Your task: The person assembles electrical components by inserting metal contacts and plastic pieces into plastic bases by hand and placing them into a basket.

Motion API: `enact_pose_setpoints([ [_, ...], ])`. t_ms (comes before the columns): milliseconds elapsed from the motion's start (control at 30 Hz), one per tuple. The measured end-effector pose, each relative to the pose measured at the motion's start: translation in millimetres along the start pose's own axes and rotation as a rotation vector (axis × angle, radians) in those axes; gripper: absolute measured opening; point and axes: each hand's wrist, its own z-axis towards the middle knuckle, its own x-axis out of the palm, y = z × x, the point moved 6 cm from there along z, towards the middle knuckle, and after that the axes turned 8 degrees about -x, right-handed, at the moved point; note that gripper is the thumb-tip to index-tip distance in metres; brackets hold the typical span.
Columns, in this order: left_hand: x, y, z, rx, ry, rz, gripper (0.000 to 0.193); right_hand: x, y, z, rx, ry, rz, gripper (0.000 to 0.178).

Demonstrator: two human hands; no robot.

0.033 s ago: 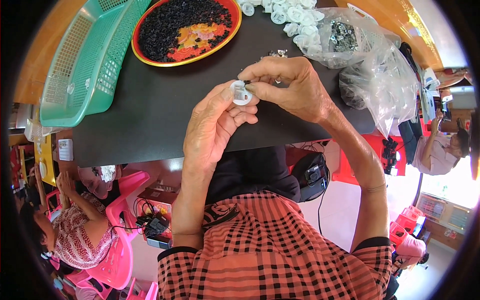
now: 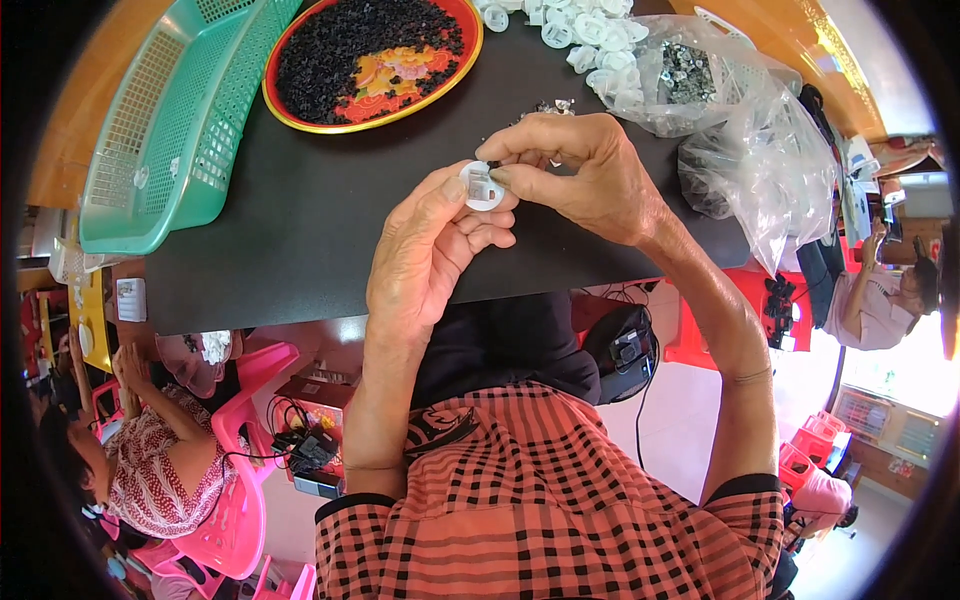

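Note:
Above the near part of the dark table, my left hand (image 2: 425,250) pinches a round white plastic part (image 2: 483,190) with a square opening in its middle. My right hand (image 2: 585,170) is closed at the part's upper right edge, thumb and forefinger pinching a small black piece (image 2: 493,165) against it. Most of that piece is hidden by the fingertips. Just beyond my right hand lie some small shiny metal bits (image 2: 555,107). A red and yellow round tray (image 2: 400,118) at the far left of them carries many small black pieces.
A green plastic basket (image 2: 195,205) stands at the left. Far right lie a pile of white plastic parts (image 2: 597,35) and a clear bag (image 2: 760,150) with metal pieces. At the left a person (image 2: 170,450) sits on a pink chair (image 2: 225,510); others are at the right.

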Motion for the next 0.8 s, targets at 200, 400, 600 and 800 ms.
enact_pose_setpoints([
  [200, -1, 0, 0, 0.0, -0.018, 0.02, 0.037, -1, 0, 1, 0.054, 0.021, 0.106, 0.013],
  [400, -1, 1, 0, 0.002, -0.012, 0.015, 0.037, 0, -4, -2, 0.099, 0.005, 0.195, 0.006],
  [600, -2, 0, 1, 0.014, -0.007, 0.003, 0.037, -5, 3, -1, -0.071, -0.007, -0.023, 0.006],
  [800, -2, 0, 1, 0.02, -0.006, 0.013, 0.037, -5, 10, 0, -0.174, -0.016, -0.062, 0.008],
])
